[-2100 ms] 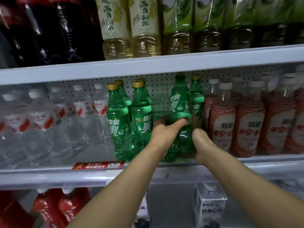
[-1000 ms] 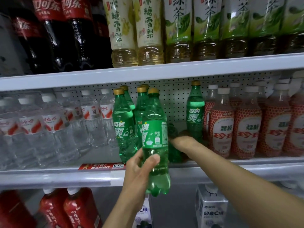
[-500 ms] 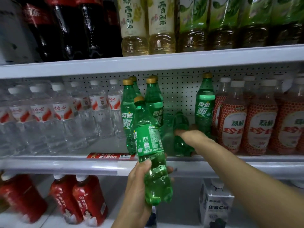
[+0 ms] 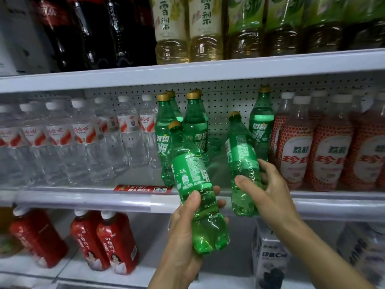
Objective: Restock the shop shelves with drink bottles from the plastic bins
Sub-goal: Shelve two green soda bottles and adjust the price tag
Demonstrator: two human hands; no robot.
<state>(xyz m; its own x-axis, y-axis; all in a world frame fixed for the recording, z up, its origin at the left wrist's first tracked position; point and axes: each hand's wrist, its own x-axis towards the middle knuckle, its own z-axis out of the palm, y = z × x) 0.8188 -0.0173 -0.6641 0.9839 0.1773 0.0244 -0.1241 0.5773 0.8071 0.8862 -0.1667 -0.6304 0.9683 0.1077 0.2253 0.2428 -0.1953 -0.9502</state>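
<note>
My left hand (image 4: 185, 230) grips the lower half of a green Sprite bottle (image 4: 193, 180), held tilted in front of the middle shelf's edge (image 4: 83, 200). A second green Sprite bottle (image 4: 241, 161) is in my right hand (image 4: 264, 188), also tilted, its base level with the shelf lip. Behind them several more green Sprite bottles stand upright on the middle shelf: a group at the left (image 4: 195, 126) and one at the right (image 4: 261, 126). Between those two lies a gap in the row. No plastic bin shows in this view.
Clear water bottles (image 4: 83, 138) fill the middle shelf's left, red-patterned lychee drinks (image 4: 329, 151) its right. Cola and tea bottles (image 4: 204, 28) line the shelf above. Below stand red bottles (image 4: 116, 243) and a white carton (image 4: 270, 257). A red price tag (image 4: 143, 188) sits on the shelf lip.
My right hand has pulled a second green bottle out from the shelf gap and now holds it up. My left hand keeps its bottle, raised slightly.
</note>
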